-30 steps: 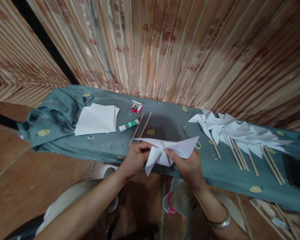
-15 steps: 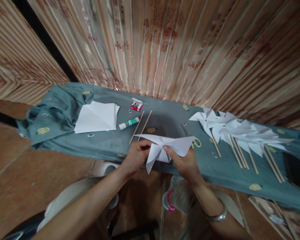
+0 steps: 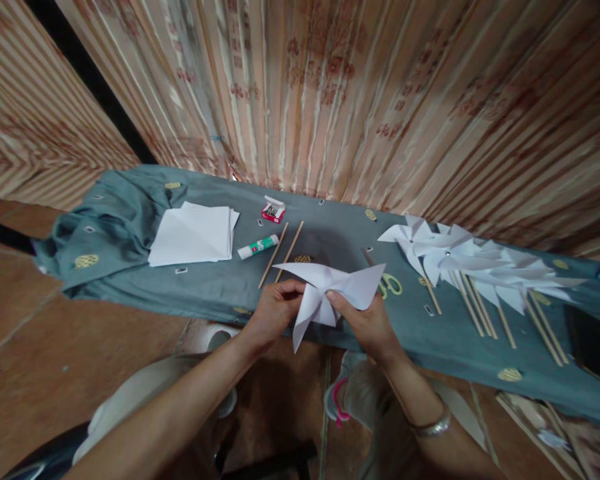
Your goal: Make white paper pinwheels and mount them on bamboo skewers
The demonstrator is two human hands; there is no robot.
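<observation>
While the right hand [image 3: 373, 323] presses its thumb near the middle of a folded white pinwheel [image 3: 323, 281], the left hand [image 3: 275, 310] pinches its left side, so each grip is narrow on paper. The pinwheel is to the right of the glue stick [image 3: 258, 247] and nearer the person. Left of the glue stick lies a paper stack [image 3: 193, 235]; beyond it, a red box [image 3: 273, 213] (lid up); just right, two wooden sticks [image 3: 273, 255].

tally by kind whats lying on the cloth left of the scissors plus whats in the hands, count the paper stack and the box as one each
paper stack: 1
red box: 1
glue stick: 1
wooden sticks: 2
paper pinwheel, held: 1
total: 6
</observation>
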